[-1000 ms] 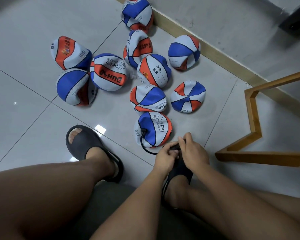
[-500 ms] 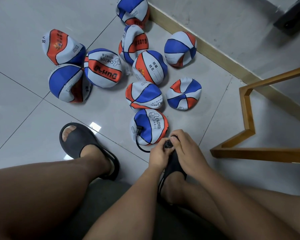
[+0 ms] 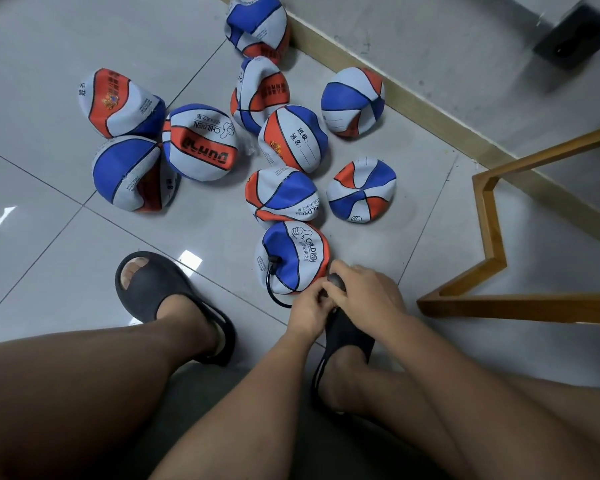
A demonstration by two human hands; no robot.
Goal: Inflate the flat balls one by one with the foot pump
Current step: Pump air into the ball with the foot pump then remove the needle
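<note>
The nearest flat ball (image 3: 293, 258), blue, white and red with "CHILDREN" printed on it, lies on the tiled floor. A black hose (image 3: 270, 292) is plugged into its left side and curves down toward my hands. My left hand (image 3: 309, 311) and my right hand (image 3: 366, 297) meet just below that ball, fingers curled round the dark rounded end of the foot pump (image 3: 336, 281). The rest of the pump is hidden under my hands and my right foot's black slipper (image 3: 347, 336). Several other flat balls (image 3: 281, 197) lie scattered beyond.
My left foot in a black slipper (image 3: 160, 292) rests on the floor (image 3: 49, 258) to the left. A wooden frame (image 3: 492, 251) stands at the right, close to my right hand. A wooden skirting board (image 3: 413, 109) and a grey wall run behind the balls.
My hands have shifted slightly on the pump, so its dark rounded end now shows between them. The view has tilted a little. The balls have not moved.
</note>
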